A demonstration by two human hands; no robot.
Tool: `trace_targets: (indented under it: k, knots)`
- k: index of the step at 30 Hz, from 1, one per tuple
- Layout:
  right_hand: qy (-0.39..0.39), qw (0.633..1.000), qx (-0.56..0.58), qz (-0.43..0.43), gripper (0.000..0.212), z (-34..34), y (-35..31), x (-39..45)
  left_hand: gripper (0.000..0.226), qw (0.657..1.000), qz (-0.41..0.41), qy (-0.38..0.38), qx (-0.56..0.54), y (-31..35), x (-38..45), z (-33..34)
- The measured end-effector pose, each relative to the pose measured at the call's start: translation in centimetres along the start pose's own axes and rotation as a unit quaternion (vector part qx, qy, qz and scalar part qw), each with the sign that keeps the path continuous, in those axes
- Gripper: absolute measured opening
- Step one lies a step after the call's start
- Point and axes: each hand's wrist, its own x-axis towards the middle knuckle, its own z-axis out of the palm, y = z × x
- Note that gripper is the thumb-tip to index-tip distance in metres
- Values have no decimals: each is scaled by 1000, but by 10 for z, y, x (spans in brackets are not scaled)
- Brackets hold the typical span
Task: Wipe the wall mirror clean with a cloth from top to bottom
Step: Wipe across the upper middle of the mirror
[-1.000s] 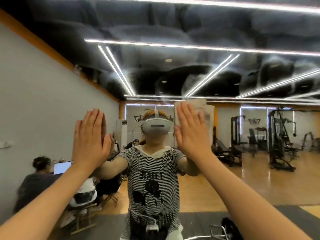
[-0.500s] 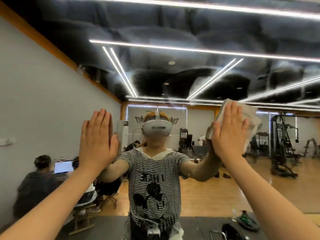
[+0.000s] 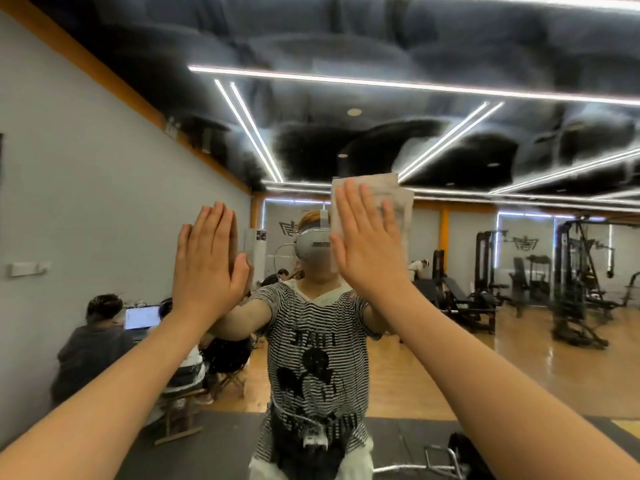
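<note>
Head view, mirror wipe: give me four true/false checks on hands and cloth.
1. The right hand presses the cloth flat against the mirror. True.
2. The left hand grips a spray bottle. False: it is bare, fingers straight, palm toward the glass.
3. The cloth is crumpled inside a fist. False: it lies spread under straight fingers, its edges showing beyond them.
4. Both hands are raised to about the reflected headset's height. True.

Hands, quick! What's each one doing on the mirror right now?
Left hand: open, fingers straight, flat against the mirror, holding nothing.
Right hand: open, fingers straight, pressing the cloth flat on the mirror.
</note>
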Motion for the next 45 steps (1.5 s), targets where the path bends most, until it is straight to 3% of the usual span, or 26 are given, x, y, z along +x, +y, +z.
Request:
trace_targets:
  k: [4, 11, 19, 27, 45]
  knots:
    - [-14, 1000, -13, -17, 61, -7, 34, -11, 69, 1000, 1, 1, -14, 0, 1, -3]
    - [-18, 994, -19, 102, 64, -27, 109, -43, 69, 1000, 3, 5, -14, 1, 0, -3]
    - [37, 970, 30, 240, 68, -16, 61, -29, 67, 999, 9, 31, -9, 2, 0, 2]
    - [16, 991, 22, 133, 60, 4, -30, 7, 68, 1000, 6, 21, 2, 1, 0, 3]
    - [80, 989, 49, 118, 63, 12, -30, 7, 66, 999, -7, 34, 3, 3, -1, 4]
